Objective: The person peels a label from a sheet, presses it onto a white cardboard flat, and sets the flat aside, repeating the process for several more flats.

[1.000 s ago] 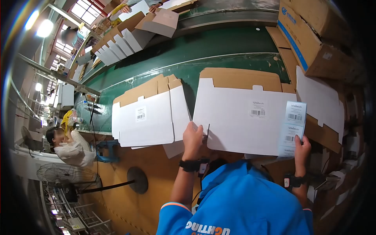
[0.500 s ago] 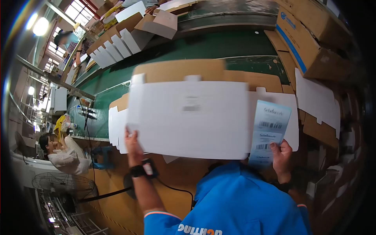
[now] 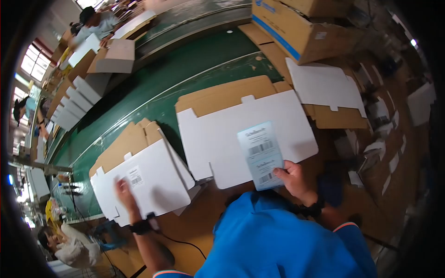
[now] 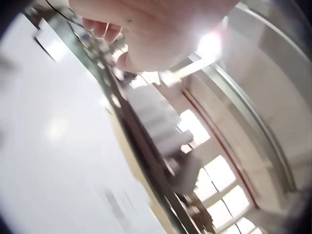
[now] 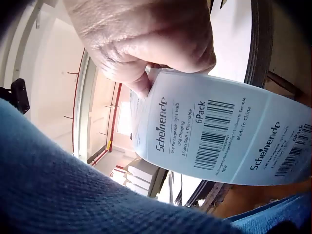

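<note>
My left hand [image 3: 125, 195] hovers over the left stack of flat white boxes [image 3: 160, 185], fingers loosely extended and holding nothing. On that stack's top box is a white barcode label [image 3: 135, 176], close beside the fingertips. My right hand [image 3: 296, 180] pinches a pale blue strip of printed labels [image 3: 259, 143] between thumb and fingers. The strip overlaps the right stack of flat boxes [image 3: 208, 136], whose brown flaps point away from me. In the right wrist view, the label strip [image 5: 214, 131] curves down from the hand, its "6Pack" print and barcodes readable.
A green workbench [image 3: 157, 99] runs behind both stacks. Large brown cartons [image 3: 301, 32] stand at the back right, with another white flat box [image 3: 324, 83] in front of them. Opened white boxes [image 3: 76, 104] line the far left, where other people work. A cable trails from my left wrist.
My left hand has carried the labelled flat box from the right leftwards onto the left stack and let go. The view has turned right; my right hand keeps the label strip.
</note>
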Demonstrator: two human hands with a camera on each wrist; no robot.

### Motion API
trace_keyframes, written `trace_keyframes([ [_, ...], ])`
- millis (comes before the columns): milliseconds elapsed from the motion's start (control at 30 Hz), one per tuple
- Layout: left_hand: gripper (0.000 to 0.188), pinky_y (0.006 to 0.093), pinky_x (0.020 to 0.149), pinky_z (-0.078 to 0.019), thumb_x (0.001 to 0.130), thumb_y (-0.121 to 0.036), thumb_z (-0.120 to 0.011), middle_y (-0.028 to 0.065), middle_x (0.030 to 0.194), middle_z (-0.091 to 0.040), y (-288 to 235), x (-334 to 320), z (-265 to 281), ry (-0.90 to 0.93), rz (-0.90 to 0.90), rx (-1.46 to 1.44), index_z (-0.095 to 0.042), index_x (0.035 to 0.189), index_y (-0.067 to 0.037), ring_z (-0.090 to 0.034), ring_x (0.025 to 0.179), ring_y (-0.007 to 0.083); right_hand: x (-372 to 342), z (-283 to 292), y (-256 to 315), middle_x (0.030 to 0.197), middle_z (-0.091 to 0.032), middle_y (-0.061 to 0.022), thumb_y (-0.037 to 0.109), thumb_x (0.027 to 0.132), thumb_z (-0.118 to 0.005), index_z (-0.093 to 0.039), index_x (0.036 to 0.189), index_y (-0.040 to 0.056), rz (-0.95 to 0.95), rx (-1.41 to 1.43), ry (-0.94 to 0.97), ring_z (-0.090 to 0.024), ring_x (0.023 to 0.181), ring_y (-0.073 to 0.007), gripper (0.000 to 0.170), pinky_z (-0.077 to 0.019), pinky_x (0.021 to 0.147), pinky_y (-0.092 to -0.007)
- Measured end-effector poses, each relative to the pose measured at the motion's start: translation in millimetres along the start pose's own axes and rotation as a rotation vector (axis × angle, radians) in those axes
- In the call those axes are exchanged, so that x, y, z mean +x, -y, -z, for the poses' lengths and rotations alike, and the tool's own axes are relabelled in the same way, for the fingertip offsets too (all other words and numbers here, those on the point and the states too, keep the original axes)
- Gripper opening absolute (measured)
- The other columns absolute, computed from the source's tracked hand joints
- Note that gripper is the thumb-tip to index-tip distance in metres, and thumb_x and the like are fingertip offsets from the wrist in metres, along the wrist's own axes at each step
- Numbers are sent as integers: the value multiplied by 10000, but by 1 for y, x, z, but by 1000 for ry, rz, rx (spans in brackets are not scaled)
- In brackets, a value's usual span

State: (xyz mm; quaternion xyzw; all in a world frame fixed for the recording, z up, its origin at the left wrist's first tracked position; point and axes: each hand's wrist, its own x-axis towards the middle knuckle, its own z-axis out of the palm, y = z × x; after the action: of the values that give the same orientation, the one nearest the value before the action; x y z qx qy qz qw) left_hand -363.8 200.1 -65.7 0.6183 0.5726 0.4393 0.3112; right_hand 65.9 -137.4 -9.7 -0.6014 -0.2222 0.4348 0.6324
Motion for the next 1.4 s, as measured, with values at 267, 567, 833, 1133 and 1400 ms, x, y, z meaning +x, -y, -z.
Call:
trace_keyframes([
  [267, 411, 362, 849, -483, 849, -183, -637, 112, 1115, -582, -244, -174, -236, 1036, 631, -925, -479, 1189, -13, -573, 1008, 203, 8, 18, 13, 918, -661, -71, 123, 879, -608, -607, 1026, -36, -77, -270, 171, -583, 849, -96, 217, -475, 776, -261],
  [567, 214, 297, 725, -510, 855, -143, -646, 86, 923, -651, -256, -224, -282, 908, 502, -687, -594, 1012, -7, -610, 817, 145, 39, 38, 32, 835, -658, -54, 71, 839, -644, -625, 945, -20, 137, -99, -9, -576, 764, -72, 141, -475, 706, -241],
  [833, 192, 273, 745, -496, 836, -119, -665, 36, 849, -627, -264, -233, -285, 847, 688, -733, -575, 989, -47, -599, 803, 127, 52, 47, 20, 654, -625, -25, 129, 838, -671, -613, 792, -15, 270, -250, -88, -511, 606, -41, 161, -442, 554, -221],
  [1133, 113, 270, 701, -509, 863, -108, -627, 59, 859, -642, -264, -250, -293, 586, 577, -730, -605, 933, -21, -608, 757, 125, 64, 56, 7, 583, -577, -36, 175, 821, -695, -582, 720, -9, 255, -216, 6, -471, 559, -48, 239, -418, 507, -241],
  [1400, 137, 259, 752, -479, 882, -126, -609, 37, 933, -640, -253, -247, -297, 515, 502, -774, -589, 989, -43, -589, 828, 105, 66, 48, 15, 570, -580, -53, 185, 835, -680, -584, 715, -15, 272, -299, -49, -493, 554, -51, 252, -423, 500, -242],
])
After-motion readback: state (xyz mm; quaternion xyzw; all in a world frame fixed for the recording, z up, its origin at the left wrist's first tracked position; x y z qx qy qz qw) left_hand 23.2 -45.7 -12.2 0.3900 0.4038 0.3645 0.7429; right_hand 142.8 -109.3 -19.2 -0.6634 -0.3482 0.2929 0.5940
